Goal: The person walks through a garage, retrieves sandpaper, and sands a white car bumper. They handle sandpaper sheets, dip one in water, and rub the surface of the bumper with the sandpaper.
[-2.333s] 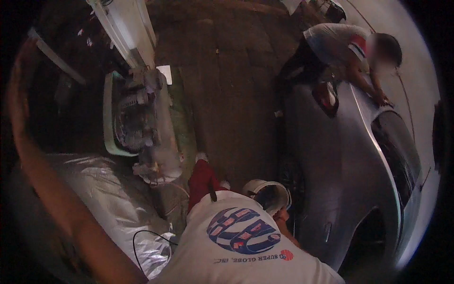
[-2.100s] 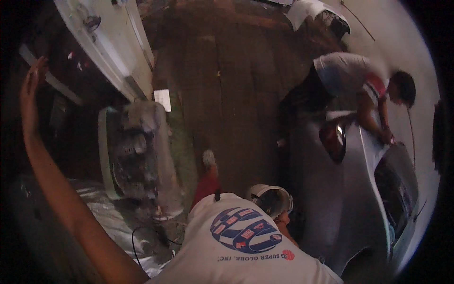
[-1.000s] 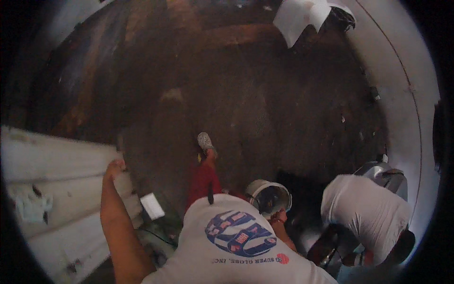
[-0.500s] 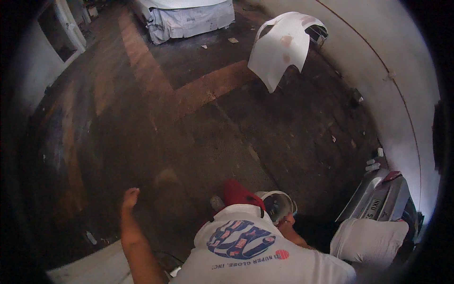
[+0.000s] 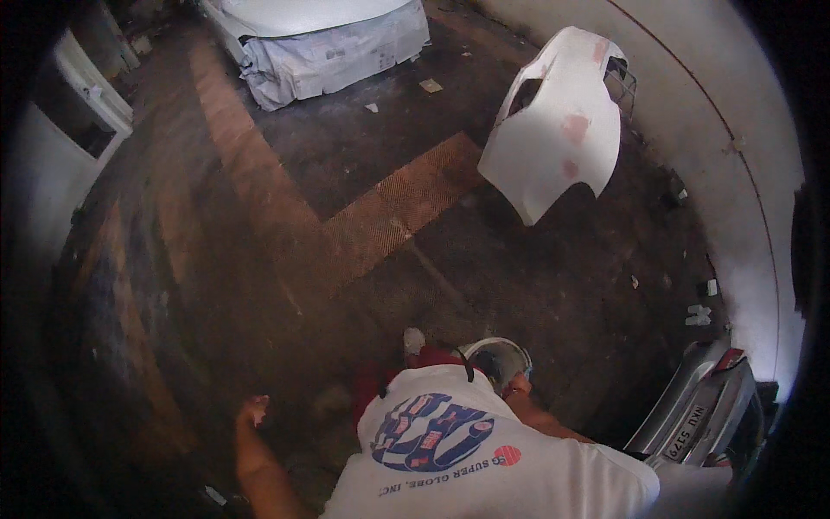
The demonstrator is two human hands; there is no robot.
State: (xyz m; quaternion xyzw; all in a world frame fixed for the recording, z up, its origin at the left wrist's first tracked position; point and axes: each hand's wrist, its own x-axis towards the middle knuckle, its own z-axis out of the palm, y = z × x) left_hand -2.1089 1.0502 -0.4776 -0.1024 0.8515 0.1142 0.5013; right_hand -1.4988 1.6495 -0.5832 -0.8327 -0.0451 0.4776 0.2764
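Note:
My right hand point(image 5: 518, 383) is closed at the edge of a whitish bucket point(image 5: 525, 351), carrying it beside my right leg. The hand covers part of the rim, and whether it grips the rim or a handle is hidden. The bucket's inside looks grey; its contents cannot be made out. My left hand point(image 5: 253, 408) hangs out to the left over the dark floor, its fingers loosely apart and nothing visible in them. One of my feet point(image 5: 414, 338) shows ahead of my white shirt.
Ahead to the right stands a white car bumper point(image 5: 553, 121) with pinkish patches, near the wall point(image 5: 718, 121). A vehicle draped with paper sheets point(image 5: 337, 60) is farther ahead. At the lower right rests a silver car panel point(image 5: 683, 389). A doorway point(image 5: 95, 104) opens at left.
I have moved forward, so the bumper and the draped vehicle appear nearer. The bucket stays in my right hand. My left hand has swung lower in the view.

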